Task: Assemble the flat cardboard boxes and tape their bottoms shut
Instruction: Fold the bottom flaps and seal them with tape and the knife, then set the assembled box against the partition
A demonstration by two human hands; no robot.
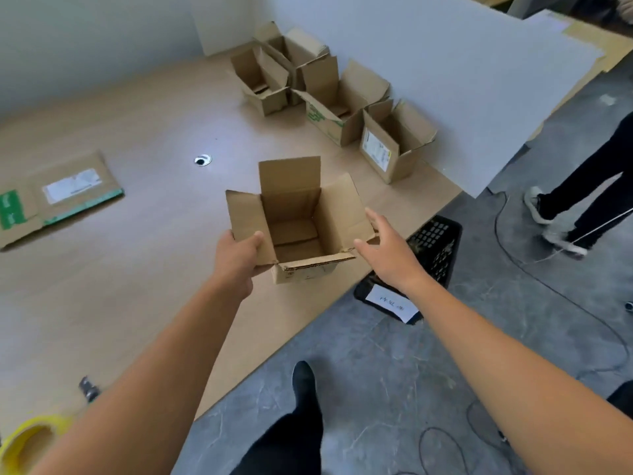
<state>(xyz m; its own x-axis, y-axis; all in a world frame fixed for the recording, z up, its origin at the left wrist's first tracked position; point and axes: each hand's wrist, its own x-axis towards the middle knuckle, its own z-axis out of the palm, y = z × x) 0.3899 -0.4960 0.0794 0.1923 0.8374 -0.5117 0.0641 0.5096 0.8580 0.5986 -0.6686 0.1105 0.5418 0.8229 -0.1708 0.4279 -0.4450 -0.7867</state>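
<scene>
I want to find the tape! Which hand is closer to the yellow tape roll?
Left. The left hand grips the open box's left flap, on the tape roll's side of the table. The right hand is farther away, open at the box's right flap.

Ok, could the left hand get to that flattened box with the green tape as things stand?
Probably yes. The flattened box lies in the open on the table with nothing between, but the left hand grips the open box's flap and must release first.

No legible text on any label.
</scene>
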